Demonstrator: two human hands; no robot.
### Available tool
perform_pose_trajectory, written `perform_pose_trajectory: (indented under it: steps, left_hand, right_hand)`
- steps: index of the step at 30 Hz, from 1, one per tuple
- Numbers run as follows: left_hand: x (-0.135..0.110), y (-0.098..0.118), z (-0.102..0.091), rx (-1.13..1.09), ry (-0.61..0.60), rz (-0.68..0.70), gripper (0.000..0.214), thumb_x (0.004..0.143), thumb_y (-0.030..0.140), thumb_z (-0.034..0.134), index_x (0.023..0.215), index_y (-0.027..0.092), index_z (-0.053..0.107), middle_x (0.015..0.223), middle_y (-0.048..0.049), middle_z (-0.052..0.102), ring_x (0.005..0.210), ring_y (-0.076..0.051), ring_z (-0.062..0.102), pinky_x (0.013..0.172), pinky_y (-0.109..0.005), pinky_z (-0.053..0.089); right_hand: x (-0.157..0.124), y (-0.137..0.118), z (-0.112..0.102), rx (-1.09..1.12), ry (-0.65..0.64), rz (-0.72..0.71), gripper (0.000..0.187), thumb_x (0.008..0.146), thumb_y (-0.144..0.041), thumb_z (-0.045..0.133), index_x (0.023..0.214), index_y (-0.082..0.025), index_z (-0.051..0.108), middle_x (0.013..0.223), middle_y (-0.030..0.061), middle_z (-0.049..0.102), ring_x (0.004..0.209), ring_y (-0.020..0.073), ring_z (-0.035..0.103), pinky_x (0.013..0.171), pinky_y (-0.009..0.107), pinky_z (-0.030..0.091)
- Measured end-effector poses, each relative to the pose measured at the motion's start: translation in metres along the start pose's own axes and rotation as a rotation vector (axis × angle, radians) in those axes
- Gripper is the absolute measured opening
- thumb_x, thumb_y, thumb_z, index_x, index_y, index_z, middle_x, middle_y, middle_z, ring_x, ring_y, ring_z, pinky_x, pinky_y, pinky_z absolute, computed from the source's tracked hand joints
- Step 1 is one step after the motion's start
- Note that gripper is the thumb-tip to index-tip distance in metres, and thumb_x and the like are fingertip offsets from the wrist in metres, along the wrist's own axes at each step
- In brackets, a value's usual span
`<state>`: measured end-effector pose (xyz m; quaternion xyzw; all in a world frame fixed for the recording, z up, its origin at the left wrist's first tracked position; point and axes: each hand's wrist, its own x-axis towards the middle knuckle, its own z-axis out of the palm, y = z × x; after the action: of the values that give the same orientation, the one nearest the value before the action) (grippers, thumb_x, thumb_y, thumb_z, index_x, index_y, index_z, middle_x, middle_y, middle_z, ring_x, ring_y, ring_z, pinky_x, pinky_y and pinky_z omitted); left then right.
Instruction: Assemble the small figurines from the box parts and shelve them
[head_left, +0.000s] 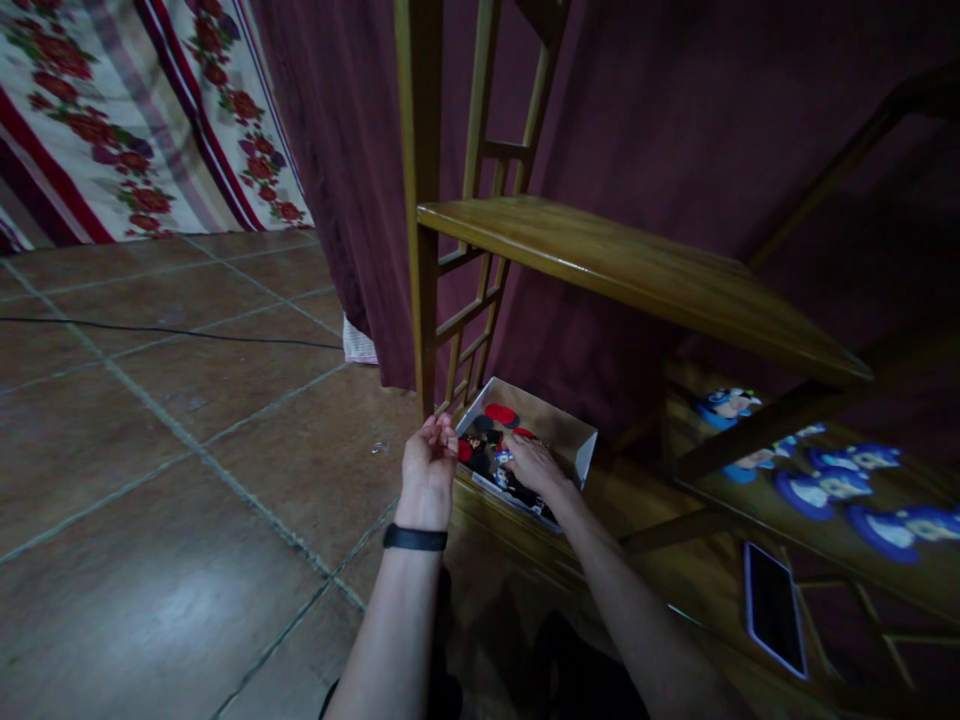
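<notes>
A white open box [577,440] stands on the low wooden shelf, with several small figurines and red and dark round pieces inside. My right hand [531,464] reaches into it, fingers closed at a small blue-and-white figurine [503,457]. Other dark figurines [474,448] lie around those fingertips. Just outside the box's left edge is my left hand [430,455], palm up, with its fingers loosely curled and nothing visible in it. A black band is on the left wrist.
Above the box juts a wooden shelf board [600,245], beside an upright post [421,200]. Several blue-based figurines [825,488] stand on the board at right. A phone [774,610] lies at lower right. A black cable [172,331] crosses the tiled floor.
</notes>
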<state>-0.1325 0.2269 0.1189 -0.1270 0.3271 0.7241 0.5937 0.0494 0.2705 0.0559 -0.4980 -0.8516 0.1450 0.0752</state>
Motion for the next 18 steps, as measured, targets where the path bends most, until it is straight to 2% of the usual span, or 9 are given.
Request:
perform_pose_trajectory:
  steps: [3, 7, 10, 12, 15, 18]
  left_hand:
    - [-0.002, -0.001, 0.001, 0.004, -0.005, -0.017, 0.021, 0.077, -0.002, 0.041, 0.085, 0.013, 0.053, 0.07, -0.0042, 0.058, 0.055, -0.007, 0.057, 0.047, -0.014, 0.047]
    - [-0.002, -0.005, 0.002, 0.017, -0.021, -0.041, 0.019, 0.078, -0.001, 0.043, 0.084, 0.013, 0.054, 0.071, -0.005, 0.059, 0.057, -0.008, 0.058, 0.047, -0.015, 0.047]
    - [-0.001, -0.007, 0.002, 0.02, -0.033, -0.045, 0.019, 0.078, -0.001, 0.043, 0.083, 0.012, 0.055, 0.072, -0.0058, 0.059, 0.058, -0.008, 0.059, 0.049, -0.015, 0.048]
    - [0.0, -0.009, 0.002, 0.03, -0.042, -0.047, 0.019, 0.079, -0.001, 0.041, 0.083, 0.012, 0.055, 0.072, -0.0058, 0.059, 0.057, -0.008, 0.058, 0.049, -0.015, 0.048]
    - [0.0, -0.01, 0.002, 0.054, -0.048, -0.049, 0.021, 0.079, -0.002, 0.041, 0.083, 0.011, 0.056, 0.071, -0.0058, 0.06, 0.056, -0.007, 0.058, 0.048, -0.015, 0.047]
    - [0.0, -0.013, 0.003, 0.074, -0.047, -0.051, 0.021, 0.078, -0.002, 0.041, 0.083, 0.011, 0.056, 0.071, -0.0058, 0.06, 0.055, -0.008, 0.058, 0.048, -0.015, 0.047]
  right_hand:
    - [-0.006, 0.01, 0.002, 0.223, 0.151, 0.127, 0.023, 0.077, -0.018, 0.052, 0.099, -0.024, 0.055, 0.105, 0.0044, 0.06, 0.1, 0.0193, 0.053, 0.087, 0.033, 0.038]
    - [-0.019, 0.02, 0.004, 0.759, 0.379, 0.28, 0.029, 0.074, -0.026, 0.055, 0.103, -0.026, 0.056, 0.1, 0.0008, 0.063, 0.095, 0.0173, 0.057, 0.087, 0.034, 0.044]
    - [-0.038, 0.024, 0.009, 1.238, 0.43, 0.433, 0.035, 0.065, -0.032, 0.064, 0.098, -0.022, 0.057, 0.09, 0.0002, 0.064, 0.083, 0.0165, 0.061, 0.076, 0.034, 0.052]
    - [-0.057, 0.025, 0.011, 1.457, 0.434, 0.499, 0.036, 0.059, -0.032, 0.07, 0.091, -0.021, 0.058, 0.088, 0.0, 0.064, 0.08, 0.0157, 0.062, 0.073, 0.033, 0.054]
    - [-0.085, 0.024, 0.012, 1.63, 0.461, 0.535, 0.032, 0.056, -0.03, 0.075, 0.083, -0.02, 0.059, 0.086, -0.0007, 0.064, 0.078, 0.0145, 0.063, 0.075, 0.033, 0.054]
    - [-0.104, 0.02, 0.008, 1.683, 0.481, 0.542, 0.032, 0.056, -0.031, 0.076, 0.082, -0.02, 0.059, 0.084, -0.0014, 0.064, 0.077, 0.0138, 0.063, 0.077, 0.033, 0.054]
